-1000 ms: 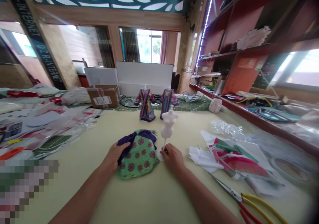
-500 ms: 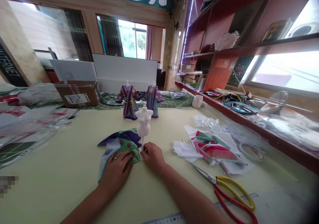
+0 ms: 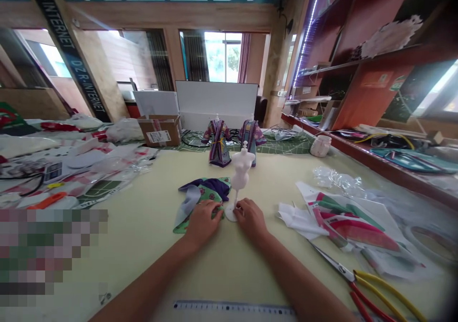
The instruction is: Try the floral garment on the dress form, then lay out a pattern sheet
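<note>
My left hand [image 3: 203,223] presses down on a folded piece of green floral fabric [image 3: 211,195] with a purple and pale grey lining. My right hand [image 3: 250,219] has its fingertips at the round foot of a white dress form [image 3: 242,170], which stands upright on a thin stem. The two hands sit close together, with the foot [image 3: 231,213] between them. Both rest on a pale yellow tabletop [image 3: 136,250].
Two robed dress forms [image 3: 218,143] stand beyond the white one, beside a white cup [image 3: 321,145]. To the right lie papers and cloth [image 3: 343,226], plastic wrap [image 3: 336,181] and red-and-yellow-handled scissors [image 3: 358,284]. A metal ruler [image 3: 232,307] lies near the front.
The fabric has been folded and turned, showing more pale lining, and my left hand has shifted onto its right side. The head view has swung and tilted, bringing the ruler into view lower down.
</note>
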### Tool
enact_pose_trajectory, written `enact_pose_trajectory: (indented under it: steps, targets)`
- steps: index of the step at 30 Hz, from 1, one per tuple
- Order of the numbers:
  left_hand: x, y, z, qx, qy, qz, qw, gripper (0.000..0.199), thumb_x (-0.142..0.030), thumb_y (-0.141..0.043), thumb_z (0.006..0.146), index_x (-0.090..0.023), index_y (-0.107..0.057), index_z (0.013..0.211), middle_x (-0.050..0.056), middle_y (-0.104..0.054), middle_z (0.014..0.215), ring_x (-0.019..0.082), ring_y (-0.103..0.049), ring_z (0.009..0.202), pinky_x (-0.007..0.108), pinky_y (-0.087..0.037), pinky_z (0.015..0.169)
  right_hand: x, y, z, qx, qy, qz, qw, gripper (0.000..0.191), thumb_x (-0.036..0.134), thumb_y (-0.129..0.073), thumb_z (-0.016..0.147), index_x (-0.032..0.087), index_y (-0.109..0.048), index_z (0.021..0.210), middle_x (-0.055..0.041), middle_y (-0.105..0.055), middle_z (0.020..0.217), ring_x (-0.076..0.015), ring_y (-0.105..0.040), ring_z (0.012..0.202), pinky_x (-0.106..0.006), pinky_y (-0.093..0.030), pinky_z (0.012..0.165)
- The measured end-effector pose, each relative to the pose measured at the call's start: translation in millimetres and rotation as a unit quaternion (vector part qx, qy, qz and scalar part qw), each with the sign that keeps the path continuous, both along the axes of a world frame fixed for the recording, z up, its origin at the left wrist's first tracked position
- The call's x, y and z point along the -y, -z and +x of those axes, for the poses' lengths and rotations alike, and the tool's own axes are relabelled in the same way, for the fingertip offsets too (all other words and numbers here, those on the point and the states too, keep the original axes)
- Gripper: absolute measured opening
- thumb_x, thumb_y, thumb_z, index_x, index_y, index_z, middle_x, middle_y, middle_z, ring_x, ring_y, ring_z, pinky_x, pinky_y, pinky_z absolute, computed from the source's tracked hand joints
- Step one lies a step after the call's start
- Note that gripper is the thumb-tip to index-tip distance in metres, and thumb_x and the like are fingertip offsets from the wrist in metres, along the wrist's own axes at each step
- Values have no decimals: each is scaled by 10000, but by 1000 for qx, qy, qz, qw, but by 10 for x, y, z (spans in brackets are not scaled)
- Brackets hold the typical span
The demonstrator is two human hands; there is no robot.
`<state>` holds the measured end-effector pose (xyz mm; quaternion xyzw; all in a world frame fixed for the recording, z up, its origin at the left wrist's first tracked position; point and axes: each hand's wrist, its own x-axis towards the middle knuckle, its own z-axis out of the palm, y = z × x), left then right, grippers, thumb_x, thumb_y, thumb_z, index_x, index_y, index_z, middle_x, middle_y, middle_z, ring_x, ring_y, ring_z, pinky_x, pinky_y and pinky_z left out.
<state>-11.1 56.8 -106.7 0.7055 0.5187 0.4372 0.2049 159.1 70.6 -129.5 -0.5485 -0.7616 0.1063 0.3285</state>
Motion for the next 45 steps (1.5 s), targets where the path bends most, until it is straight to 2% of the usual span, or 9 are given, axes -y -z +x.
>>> enact_pose_trajectory:
  steps: [6,11,19,28,33,36,38,41,45]
  targets:
    - [-107,33,290,-15,51,-31,998,194,-235,-563,747,-192,-637,922,56,-628,914,180,-555,759,282,-421,728,-11,4,22,21,-11,-4,1000,127,155,-494,792,201,-610,816,-29,-586,871,-155,-479,837,-259,-339,768]
    - [-193,118,376,-54,27,-23,998,107,-194,-531,760,-169,-629,794,32,-636,790,165,-555,730,277,-407,702,-17,19,45,24,1,-11,1000,146,178,-489,798,198,-614,871,-32,-585,910,-157,-489,876,-267,-345,803]
    - [-453,146,403,-115,-17,3,993,120,-182,-518,776,-170,-633,806,39,-654,805,163,-561,769,267,-397,715,-27,21,87,6,24,-16,1000,272,189,-507,773,176,-551,1041,-68,-569,1017,-195,-492,959,-306,-364,846]
    - [-699,197,387,-154,-62,14,986,185,-236,-481,794,-148,-626,868,86,-650,834,200,-568,792,309,-407,749,-28,13,86,30,40,-24,998,298,214,-524,770,164,-549,1062,-77,-564,1046,-206,-482,982,-327,-360,884]
    - [-672,201,365,-145,-60,25,987,274,-256,-492,771,-140,-578,1003,94,-635,939,220,-569,873,335,-422,804,130,-139,154,69,-4,-34,997,331,225,-565,739,173,-550,1066,-72,-565,1064,-199,-494,984,-316,-380,880]
    - [-503,199,265,-136,-71,53,987,371,-295,-496,767,-139,-523,1102,104,-609,1023,242,-547,963,373,-410,866,420,-346,459,99,-70,-43,992,369,276,-571,755,180,-529,1110,-75,-571,1077,-197,-507,996,-330,-378,903]
    - [-330,211,149,-135,-68,78,985,380,-321,-489,775,-163,-508,1120,91,-600,1044,244,-548,981,383,-415,879,658,-480,833,102,-81,-52,990,347,296,-550,785,199,-528,1117,-70,-576,1087,-195,-504,1015,-348,-367,925]
    - [-58,254,-53,-145,-45,81,985,349,-355,-481,792,-204,-515,1105,70,-594,1069,237,-567,978,373,-453,851,969,-585,1589,68,36,-44,996,292,327,-497,818,237,-545,1091,-56,-560,1133,-200,-487,1060,-361,-380,913]
    - [217,287,-81,-177,17,126,976,295,-349,-479,811,-205,-547,1059,60,-615,1047,227,-575,983,382,-464,856,1117,-515,2550,52,228,-14,972,419,445,-476,786,193,-530,1117,-102,-552,1125,-240,-510,1026,-383,-410,858]
